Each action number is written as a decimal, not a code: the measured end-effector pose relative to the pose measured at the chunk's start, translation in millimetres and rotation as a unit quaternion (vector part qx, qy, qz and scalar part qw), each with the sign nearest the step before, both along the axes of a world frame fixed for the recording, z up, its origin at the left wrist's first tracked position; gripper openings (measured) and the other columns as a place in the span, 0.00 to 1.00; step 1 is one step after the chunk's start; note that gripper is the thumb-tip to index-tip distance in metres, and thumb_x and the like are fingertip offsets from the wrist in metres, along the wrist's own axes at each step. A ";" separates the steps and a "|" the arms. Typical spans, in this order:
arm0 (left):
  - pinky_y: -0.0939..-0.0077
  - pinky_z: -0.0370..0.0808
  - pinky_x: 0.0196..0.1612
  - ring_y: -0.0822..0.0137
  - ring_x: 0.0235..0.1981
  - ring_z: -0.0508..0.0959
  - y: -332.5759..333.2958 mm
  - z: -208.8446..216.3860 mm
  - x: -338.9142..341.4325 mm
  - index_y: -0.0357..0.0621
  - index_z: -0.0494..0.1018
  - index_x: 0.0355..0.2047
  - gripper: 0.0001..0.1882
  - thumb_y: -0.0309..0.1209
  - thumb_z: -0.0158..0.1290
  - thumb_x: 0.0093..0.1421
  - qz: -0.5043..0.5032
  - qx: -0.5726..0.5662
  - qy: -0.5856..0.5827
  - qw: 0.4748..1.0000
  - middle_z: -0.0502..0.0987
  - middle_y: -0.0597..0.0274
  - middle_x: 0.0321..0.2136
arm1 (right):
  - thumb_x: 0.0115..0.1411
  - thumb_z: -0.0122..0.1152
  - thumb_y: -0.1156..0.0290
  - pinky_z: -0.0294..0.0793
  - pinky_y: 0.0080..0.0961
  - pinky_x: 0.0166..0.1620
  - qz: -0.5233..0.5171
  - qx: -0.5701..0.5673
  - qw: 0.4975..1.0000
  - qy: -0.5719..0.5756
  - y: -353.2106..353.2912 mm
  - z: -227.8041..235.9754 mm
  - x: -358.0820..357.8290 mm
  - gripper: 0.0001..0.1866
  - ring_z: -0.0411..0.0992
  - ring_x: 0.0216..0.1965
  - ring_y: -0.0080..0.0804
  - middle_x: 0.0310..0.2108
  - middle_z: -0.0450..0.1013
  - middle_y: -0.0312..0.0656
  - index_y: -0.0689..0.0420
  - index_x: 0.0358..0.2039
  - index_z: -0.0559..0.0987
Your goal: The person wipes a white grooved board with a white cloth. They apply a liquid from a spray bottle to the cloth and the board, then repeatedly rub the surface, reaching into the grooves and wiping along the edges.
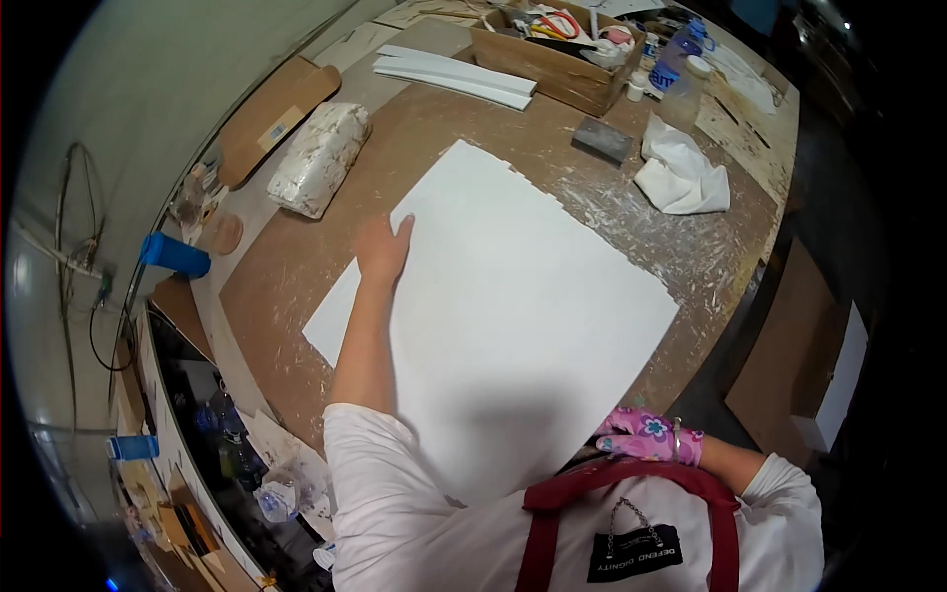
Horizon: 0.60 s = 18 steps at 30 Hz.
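Note:
A large white board (523, 286) lies slantwise across the table before me, with small stepped notches along its far right edge. My bare left hand (385, 247) grips its left edge, thumb on top and the other fingers mostly hidden. From under my left forearm the corner of another white piece (331, 318) sticks out. My right hand (646, 436), in a pink flowered glove, is closed at the board's near right edge, close to my body. Its fingertips are partly hidden there, and what they hold cannot be made out.
A white speckled block (321, 158) stands at the left. White strips (454, 77) and a wooden tool box (552, 71) lie at the far side. To the right are a grey block (602, 141), a crumpled white cloth (681, 168) and bottles (683, 89). A blue cylinder (178, 255) is far left.

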<state>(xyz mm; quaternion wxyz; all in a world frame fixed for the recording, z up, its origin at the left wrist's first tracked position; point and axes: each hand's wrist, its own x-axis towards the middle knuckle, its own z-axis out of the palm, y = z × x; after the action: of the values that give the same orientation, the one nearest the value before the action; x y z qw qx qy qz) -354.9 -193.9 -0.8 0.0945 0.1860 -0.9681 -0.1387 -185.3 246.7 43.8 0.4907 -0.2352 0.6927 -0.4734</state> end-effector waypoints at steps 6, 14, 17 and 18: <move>0.55 0.68 0.49 0.44 0.47 0.71 23.1 -2.3 6.6 0.39 0.69 0.49 0.25 0.47 0.45 0.61 0.004 0.045 -0.009 0.999 0.73 0.45 0.45 | 0.62 0.49 0.57 0.69 0.28 0.48 -0.006 0.072 0.991 -0.110 17.0 -6.5 6.0 0.22 0.72 0.43 0.35 0.40 0.74 0.48 0.64 0.44 0.75; 0.51 0.56 0.60 0.49 0.60 0.61 27.0 -19.2 43.3 0.42 0.58 0.60 0.33 0.52 0.39 0.63 0.014 -0.106 0.030 0.994 0.61 0.49 0.60 | 0.63 0.49 0.62 0.67 0.26 0.51 0.037 0.009 0.998 -0.056 22.4 -9.1 -4.1 0.20 0.69 0.47 0.29 0.46 0.72 0.44 0.65 0.47 0.73; 0.45 0.46 0.63 0.54 0.67 0.47 58.4 3.7 81.5 0.41 0.49 0.64 0.37 0.51 0.42 0.62 -0.016 -0.042 -0.085 0.995 0.48 0.52 0.66 | 0.63 0.51 0.61 0.66 0.24 0.52 0.032 -0.029 0.991 -0.126 35.5 -14.9 -16.2 0.19 0.68 0.48 0.26 0.44 0.72 0.41 0.64 0.47 0.73; 0.47 0.47 0.64 0.52 0.66 0.48 64.9 8.9 104.6 0.40 0.50 0.63 0.37 0.50 0.43 0.62 -0.027 -0.027 -0.063 0.997 0.49 0.51 0.65 | 0.63 0.51 0.62 0.65 0.24 0.53 0.030 -0.017 0.988 -0.151 36.0 -8.9 -20.5 0.19 0.68 0.48 0.27 0.45 0.72 0.42 0.63 0.47 0.73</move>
<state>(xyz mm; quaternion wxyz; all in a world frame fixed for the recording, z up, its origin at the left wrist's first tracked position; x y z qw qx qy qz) -250.3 -129.0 8.0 0.0344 0.1658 -0.9802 -0.1028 -205.8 282.7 34.9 0.5993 -0.1900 0.5956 -0.5000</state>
